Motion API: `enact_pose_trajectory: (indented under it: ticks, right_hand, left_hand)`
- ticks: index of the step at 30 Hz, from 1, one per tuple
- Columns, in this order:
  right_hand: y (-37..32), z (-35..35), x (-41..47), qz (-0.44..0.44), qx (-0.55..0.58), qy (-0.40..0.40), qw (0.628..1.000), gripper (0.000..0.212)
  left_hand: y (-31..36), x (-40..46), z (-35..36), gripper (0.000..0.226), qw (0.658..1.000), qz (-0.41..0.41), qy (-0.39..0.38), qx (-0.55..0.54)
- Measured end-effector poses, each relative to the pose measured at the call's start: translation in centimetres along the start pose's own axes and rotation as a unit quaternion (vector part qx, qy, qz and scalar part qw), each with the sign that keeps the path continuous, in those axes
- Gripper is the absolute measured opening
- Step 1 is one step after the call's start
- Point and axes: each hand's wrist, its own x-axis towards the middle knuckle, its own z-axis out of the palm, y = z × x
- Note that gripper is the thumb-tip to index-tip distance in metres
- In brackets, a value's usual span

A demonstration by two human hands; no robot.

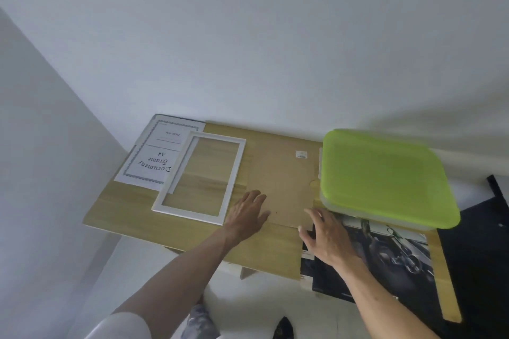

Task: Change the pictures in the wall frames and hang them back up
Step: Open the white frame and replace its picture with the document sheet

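An empty white picture frame (234, 170) lies flat on the wooden table (132, 206), partly over a white "Document Frame A4" insert sheet (146, 157). To its right lies the brown backing board (281, 173). My left hand (248, 215) rests flat with fingers spread on the board's near left corner. My right hand (327, 237) is spread over the board's near right corner and a dark car-interior picture (399, 259) that lies at the table's front right. Neither hand holds anything.
A lime-green lidded plastic box (385, 176) sits at the table's back right, over part of the board and picture. White walls rise behind and to the left. A black object (484, 242) stands right of the table.
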Motion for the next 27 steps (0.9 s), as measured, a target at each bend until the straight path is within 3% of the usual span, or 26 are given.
enact_pose_trajectory:
  ticks: [8, 13, 20, 27]
  right_hand:
    - [-12.4, 2.3, 9.4, -0.063, -0.005, -0.007, 0.998, 0.054]
    - [-20.6, 4.7, 15.6, -0.094, 0.002, -0.050, 0.994, 0.055]
    - [-31.2, 9.2, 21.5, -0.124, -0.055, -0.149, 0.980, 0.063]
    - [-34.8, 12.4, 24.3, -0.074, -0.107, -0.253, 0.959, 0.074]
  left_hand:
    - [-13.6, -0.3, -6.8, 0.046, 0.996, -0.079, 0.038, 0.005]
    - [-22.3, -0.3, -9.8, 0.048, 0.987, -0.151, 0.051, 0.010]
    - [-31.6, -1.3, -11.9, 0.064, 0.977, -0.210, -0.011, 0.027]
    - [-35.4, -0.5, -11.1, 0.091, 0.968, -0.218, -0.127, 0.009]
